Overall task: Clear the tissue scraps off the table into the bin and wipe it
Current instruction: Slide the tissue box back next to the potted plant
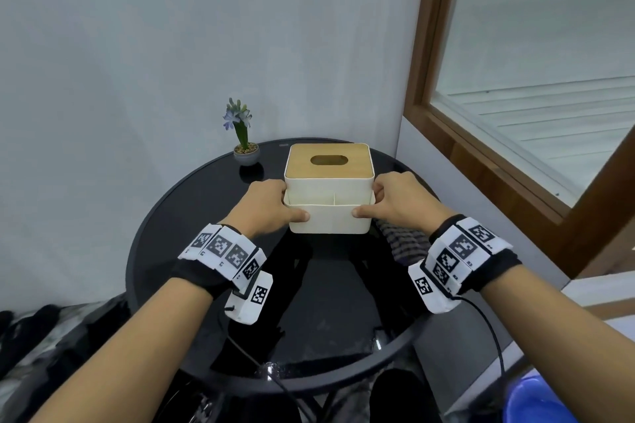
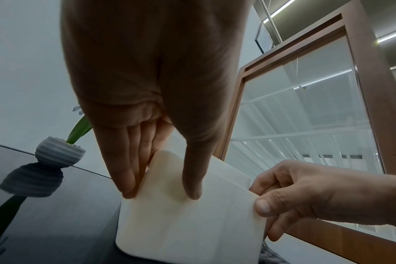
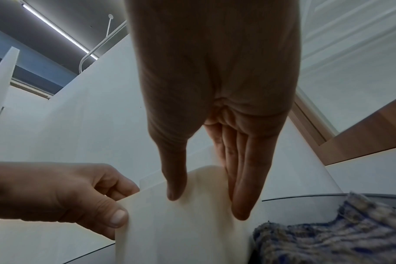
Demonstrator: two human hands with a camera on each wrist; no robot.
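Gripping the cream tissue box (image 1: 329, 206) from either side, both hands, left (image 1: 266, 204) and right (image 1: 400, 201), pinch it on the black table (image 1: 165, 251).

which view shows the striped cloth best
The right wrist view: the striped cloth fills the lower right corner, close enough to show its knitted blue and beige weave, lying beside the tissue box. The head view shows only part of it, small and dark, past the right hand. The left wrist view catches a sliver at the bottom edge.
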